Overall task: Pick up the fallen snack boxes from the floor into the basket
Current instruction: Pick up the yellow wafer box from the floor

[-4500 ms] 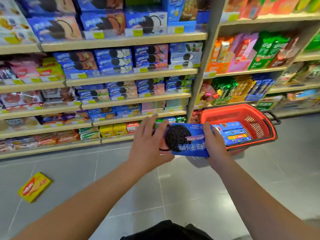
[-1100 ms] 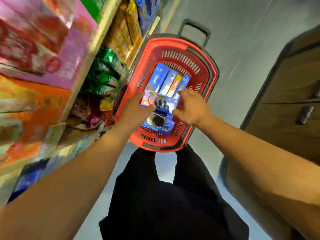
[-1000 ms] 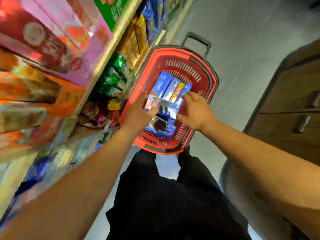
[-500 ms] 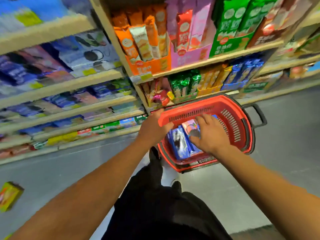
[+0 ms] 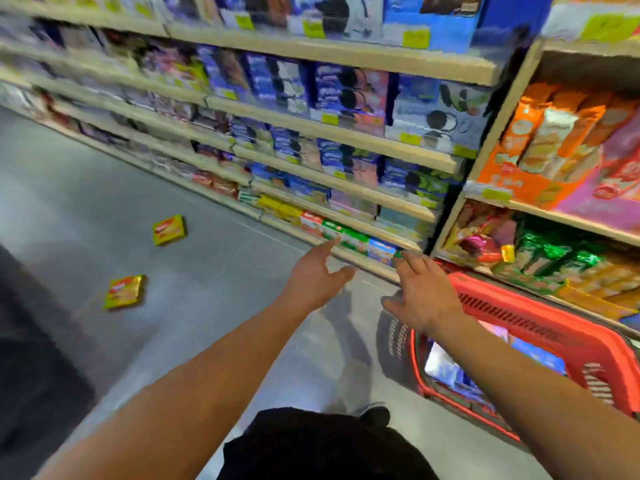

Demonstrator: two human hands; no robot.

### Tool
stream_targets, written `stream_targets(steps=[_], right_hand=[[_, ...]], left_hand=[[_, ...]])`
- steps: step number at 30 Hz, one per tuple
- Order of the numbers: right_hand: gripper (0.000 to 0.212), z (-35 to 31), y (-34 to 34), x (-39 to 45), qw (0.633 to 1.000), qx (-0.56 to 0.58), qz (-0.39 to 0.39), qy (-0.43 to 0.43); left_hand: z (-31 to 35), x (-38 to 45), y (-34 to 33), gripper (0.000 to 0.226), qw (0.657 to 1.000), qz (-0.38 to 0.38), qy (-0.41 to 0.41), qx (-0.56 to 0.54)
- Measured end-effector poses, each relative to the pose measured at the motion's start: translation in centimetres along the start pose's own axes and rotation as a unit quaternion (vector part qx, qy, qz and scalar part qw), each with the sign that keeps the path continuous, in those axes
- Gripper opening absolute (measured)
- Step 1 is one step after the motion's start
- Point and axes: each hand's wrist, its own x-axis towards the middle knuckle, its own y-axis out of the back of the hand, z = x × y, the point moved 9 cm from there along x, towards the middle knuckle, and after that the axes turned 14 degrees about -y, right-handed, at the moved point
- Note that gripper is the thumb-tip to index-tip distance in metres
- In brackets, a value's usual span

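snack boxes still on the floor number two, both flat yellow cartons with a red logo patch on the top face, blurred too much to read. the nearer yellow box (image 5: 124, 291) lies flat on the grey floor (image 5: 86, 209) well to the left of the hands, its long side running roughly left to right and tipped slightly up toward the right. the farther yellow box (image 5: 169, 230) lies flat beyond it, closer to the bottom shelf, its long side also left to right with a similar tilt; the two are apart, not touching. the red basket (image 5: 540, 327) sits on the floor at the right, just in front of the shelves (image 5: 346, 140), with blue boxes (image 5: 540, 356) lying inside it. half a second ago the left hand gripped the basket rim and the right hand reached down among the boxes inside; now both are out of the basket and the view has swung left along the aisle, bringing the second yellow box into sight. the left hand (image 5: 317, 278) hangs above the floor with fingers spread apart, holding nothing. the right hand (image 5: 424, 294) hovers beside the basket's near corner, fingers likewise spread and empty.
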Motion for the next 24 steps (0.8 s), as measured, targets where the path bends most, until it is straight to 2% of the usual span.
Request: stream_targets(steps=[8, 13, 18, 24], right_hand=[[0.084, -19.3, -1.8, -2.3, 0.993, -0.002, 0.003, 0.122], [0.085, -30.3, -3.5, -6.4, 0.982, -0.01, -0.024, 0.189], [0.084, -40.9, -3.0, -7.8, 0.959, -0.053, -0.017, 0.276], [0.083, -51.9, -2.7, -6.4, 0.923, -0.087, -0.005, 0.374]], left_hand=[[-12.5, -12.5, 11.4, 0.067, 0.989, 0.105, 0.098, 0.022], [-19.0, -21.5, 17.5, 0.069, 0.972, 0.172, 0.162, 0.02], [-24.4, -28.2, 22.6, 0.069, 0.939, 0.252, 0.234, 0.02], [-29.0, -31.9, 27.2, 0.068, 0.892, 0.333, 0.305, 0.014]])
